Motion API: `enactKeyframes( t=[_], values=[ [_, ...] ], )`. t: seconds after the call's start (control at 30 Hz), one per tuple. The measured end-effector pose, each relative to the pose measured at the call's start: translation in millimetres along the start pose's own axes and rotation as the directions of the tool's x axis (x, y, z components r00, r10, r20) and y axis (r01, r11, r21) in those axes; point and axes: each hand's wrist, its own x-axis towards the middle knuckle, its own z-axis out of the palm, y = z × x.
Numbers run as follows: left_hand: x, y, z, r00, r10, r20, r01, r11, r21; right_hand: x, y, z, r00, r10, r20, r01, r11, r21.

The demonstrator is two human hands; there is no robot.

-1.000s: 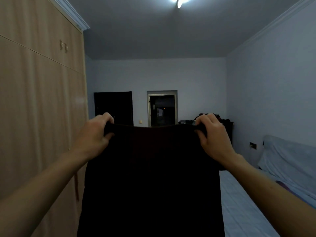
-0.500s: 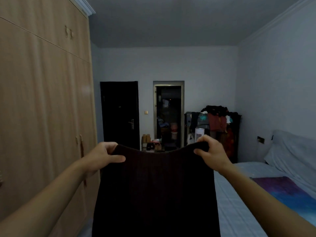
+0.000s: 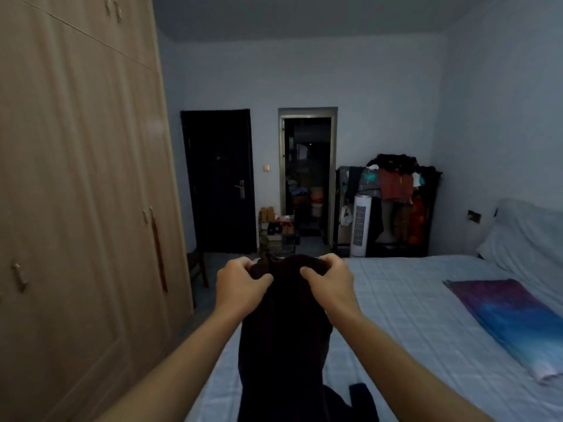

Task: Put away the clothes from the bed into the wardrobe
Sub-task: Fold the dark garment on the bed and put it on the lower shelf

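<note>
A dark garment (image 3: 285, 339) hangs folded lengthwise in front of me over the near edge of the bed (image 3: 408, 315). My left hand (image 3: 240, 284) and my right hand (image 3: 330, 283) grip its top edge close together, fingers curled round the cloth. More dark clothing (image 3: 350, 400) lies on the bed below it. The tall wooden wardrobe (image 3: 79, 193) fills the left side, all its doors closed.
A purple-and-blue folded cloth (image 3: 511, 318) lies on the bed at the right, by the pillows (image 3: 530, 239). Far off stand a dark door (image 3: 219, 181), an open doorway (image 3: 307, 178), a loaded clothes rack (image 3: 396, 205) and a white tower fan (image 3: 359, 229). A narrow floor strip runs between wardrobe and bed.
My hands have come together, folding the spread garment in half lengthwise, and have dropped lower. The view has tilted down, showing more of the bed.
</note>
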Motion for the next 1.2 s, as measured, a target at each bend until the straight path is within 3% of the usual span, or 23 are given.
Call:
enactKeyframes(
  t=[0.27, 0.4, 0.5, 0.6, 0.8, 0.9, 0.97, 1.0, 1.03, 1.1, 1.2],
  values=[
    [-41, 4, 22, 0.997, 0.051, -0.052, -0.057, 0.991, -0.121, -33, 5, 15, 0.991, -0.132, 0.024, 0.132, 0.991, 0.017],
    [-48, 0, 24, 1.0, 0.027, -0.014, -0.029, 0.98, -0.199, -43, 10, 12, 0.975, -0.167, 0.148, 0.154, 0.984, 0.093],
    [-49, -6, 18, 0.988, -0.002, 0.152, 0.046, 0.957, -0.288, -47, 12, 6, 0.957, -0.167, 0.238, 0.143, 0.983, 0.113],
    [-55, -10, 11, 0.918, 0.019, 0.397, 0.155, 0.903, -0.401, -45, 18, 2, 0.958, -0.134, 0.254, 0.118, 0.99, 0.076],
    [-66, -23, 11, 0.854, 0.122, 0.505, 0.137, 0.885, -0.445, -51, 35, 14, 0.965, -0.214, 0.153, 0.223, 0.974, -0.043],
    [-70, -35, 11, 0.871, 0.214, 0.442, -0.053, 0.936, -0.349, -52, 44, 11, 0.957, -0.247, 0.152, 0.258, 0.964, -0.059],
    [-65, -46, 5, 0.907, 0.351, 0.234, -0.329, 0.936, -0.127, -53, 51, 6, 0.946, -0.257, 0.199, 0.272, 0.961, -0.05],
    [-61, -53, -1, 0.882, 0.442, 0.162, -0.45, 0.893, 0.016, -54, 55, 2, 0.938, -0.263, 0.226, 0.278, 0.96, -0.037],
    [-56, -61, -7, 0.846, 0.507, 0.162, -0.529, 0.836, 0.145, -54, 57, -2, 0.93, -0.267, 0.251, 0.281, 0.959, -0.021],
    [-46, -75, -19, 0.775, 0.551, 0.308, -0.629, 0.714, 0.307, -52, 61, -11, 0.915, -0.272, 0.297, 0.283, 0.959, 0.006],
    [-39, -83, -27, 0.682, 0.556, 0.475, -0.723, 0.607, 0.329, -49, 58, -25, 0.883, -0.31, 0.354, 0.304, 0.95, 0.074]
  ],
)
